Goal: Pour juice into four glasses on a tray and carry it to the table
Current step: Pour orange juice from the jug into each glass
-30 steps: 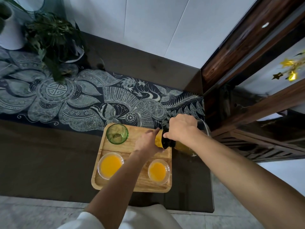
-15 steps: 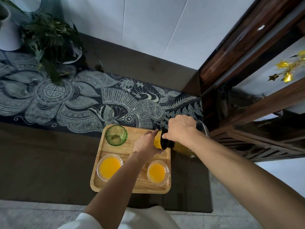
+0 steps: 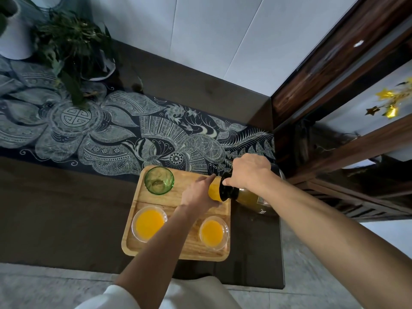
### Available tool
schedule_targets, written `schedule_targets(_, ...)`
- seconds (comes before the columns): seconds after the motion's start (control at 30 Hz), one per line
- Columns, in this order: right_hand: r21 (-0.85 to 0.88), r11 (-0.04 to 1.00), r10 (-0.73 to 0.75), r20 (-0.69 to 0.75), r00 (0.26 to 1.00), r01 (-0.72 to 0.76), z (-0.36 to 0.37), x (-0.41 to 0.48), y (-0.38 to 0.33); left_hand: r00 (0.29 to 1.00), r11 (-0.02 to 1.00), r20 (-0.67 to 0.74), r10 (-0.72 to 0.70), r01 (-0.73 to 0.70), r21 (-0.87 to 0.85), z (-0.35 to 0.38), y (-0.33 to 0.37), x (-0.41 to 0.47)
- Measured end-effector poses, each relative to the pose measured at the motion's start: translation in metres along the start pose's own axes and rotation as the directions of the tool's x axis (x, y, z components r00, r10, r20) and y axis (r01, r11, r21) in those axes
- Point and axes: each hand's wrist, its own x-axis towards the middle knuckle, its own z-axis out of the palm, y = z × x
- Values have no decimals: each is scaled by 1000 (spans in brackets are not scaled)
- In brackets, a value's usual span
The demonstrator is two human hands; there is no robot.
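A wooden tray (image 3: 156, 197) lies on the dark table (image 3: 55, 208). On it stand an empty green glass (image 3: 159, 180) at the back left and two clear glasses of orange juice, one front left (image 3: 149, 223) and one front right (image 3: 213, 231). My left hand (image 3: 198, 194) holds a fourth glass (image 3: 214, 192) with juice in it at the tray's back right. My right hand (image 3: 249, 172) grips the black neck of a juice jug (image 3: 254, 200), tilted with its mouth at that glass. The left hand hides most of the fourth glass.
A dark patterned runner (image 3: 111, 141) crosses the table behind the tray. Potted plants (image 3: 71, 45) stand at the back left. A dark wooden cabinet (image 3: 334, 152) rises just right of the jug. The table's front edge runs close below the tray.
Both hands, the jug and the glasses keep their places; only the view shifts a little.
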Motion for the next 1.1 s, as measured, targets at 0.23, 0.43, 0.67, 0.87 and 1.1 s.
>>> schedule_targets(0.23,-38,999,17,1,1000,-17,-10,0,4,1000,1000,6,-26,26,-1,-3,2,-1)
schedule_targets(0.43,-55,998,12,13,1000,-12,-11,-2,3,999,999,-1,-43,43,-15,-2,2,-3)
schedule_targets(0.67,-70,997,17,31,999,-15,-13,-2,-1,998,993,-25,-52,48,-111,1,-1,-5)
schedule_targets(0.87,-95,995,15,46,999,-11,-15,-1,-6,998,989,-30,-54,49,-143,2,-2,-5)
schedule_targets(1.1,-106,994,21,50,999,-16,-20,-3,-6,998,989,-39,-39,33,-142,3,-5,-4)
